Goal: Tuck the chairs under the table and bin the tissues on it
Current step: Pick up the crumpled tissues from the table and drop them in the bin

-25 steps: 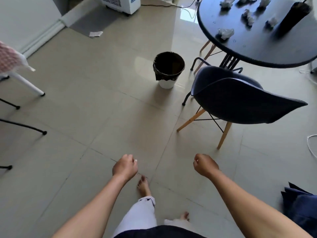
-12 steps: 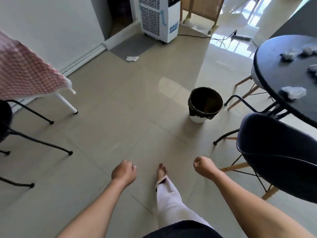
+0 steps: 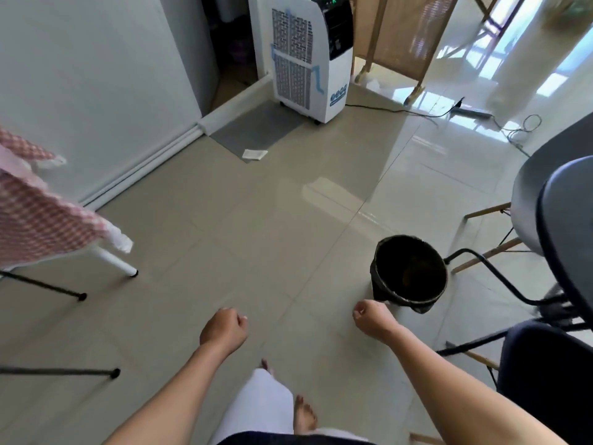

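My left hand (image 3: 223, 329) and my right hand (image 3: 372, 319) are both closed into loose fists over the floor, holding nothing. The bin (image 3: 409, 273), lined with a black bag, stands just beyond my right hand. Only the curved edge of the round dark table (image 3: 571, 232) shows at the right border, and no tissues are in view. A dark blue chair (image 3: 545, 387) stands at the bottom right, outside the table. A grey chair (image 3: 526, 213) with wooden legs sits at the table's far side.
A white air cooler (image 3: 308, 56) stands by the wall, with a cable and power strip (image 3: 471, 112) on the floor to its right. A pink chequered cloth (image 3: 38, 213) hangs over a rack on the left, with thin black legs (image 3: 80, 295) below. A paper scrap (image 3: 254, 154) lies on the floor.
The view has swung left and forward. The table and dark chair have slid to the right edge, the tissues have left view, and the bin is closer. Both hands stay fisted.
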The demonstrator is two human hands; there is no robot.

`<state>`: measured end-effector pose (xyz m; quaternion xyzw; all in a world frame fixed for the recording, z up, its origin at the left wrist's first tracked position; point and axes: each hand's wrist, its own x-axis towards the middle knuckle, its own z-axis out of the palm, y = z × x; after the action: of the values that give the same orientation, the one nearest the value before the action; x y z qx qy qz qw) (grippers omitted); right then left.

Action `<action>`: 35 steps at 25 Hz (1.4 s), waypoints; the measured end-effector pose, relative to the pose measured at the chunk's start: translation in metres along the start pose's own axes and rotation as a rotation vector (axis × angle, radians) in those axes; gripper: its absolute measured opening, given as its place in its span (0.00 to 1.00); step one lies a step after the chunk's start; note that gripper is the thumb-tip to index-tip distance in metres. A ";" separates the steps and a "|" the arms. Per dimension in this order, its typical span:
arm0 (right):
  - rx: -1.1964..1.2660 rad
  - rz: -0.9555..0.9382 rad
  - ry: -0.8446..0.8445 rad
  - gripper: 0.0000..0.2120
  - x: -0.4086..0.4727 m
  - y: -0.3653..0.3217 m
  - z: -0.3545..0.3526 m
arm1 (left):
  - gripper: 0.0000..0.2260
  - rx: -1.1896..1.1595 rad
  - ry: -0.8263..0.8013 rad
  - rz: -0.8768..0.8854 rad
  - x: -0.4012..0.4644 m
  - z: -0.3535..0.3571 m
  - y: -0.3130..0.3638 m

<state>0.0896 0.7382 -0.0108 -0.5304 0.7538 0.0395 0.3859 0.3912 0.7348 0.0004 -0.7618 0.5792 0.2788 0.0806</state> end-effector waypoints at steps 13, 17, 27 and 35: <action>0.398 0.383 0.241 0.16 0.176 -0.027 -0.179 | 0.17 0.335 -0.203 0.458 0.300 -0.127 0.254; 0.434 0.483 0.242 0.23 0.224 0.011 -0.217 | 0.18 0.394 -0.311 0.606 0.363 -0.127 0.367; 0.720 0.848 0.352 0.22 0.283 0.104 -0.302 | 0.17 0.622 -0.398 0.935 0.420 -0.100 0.629; 1.126 1.253 0.673 0.24 0.272 0.107 -0.339 | 0.19 0.852 -0.580 1.468 0.372 -0.050 0.816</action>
<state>-0.2203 0.4165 0.0188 0.2604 0.8850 -0.2895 0.2553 -0.2846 0.1427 0.0125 -0.0049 0.9317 0.2031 0.3012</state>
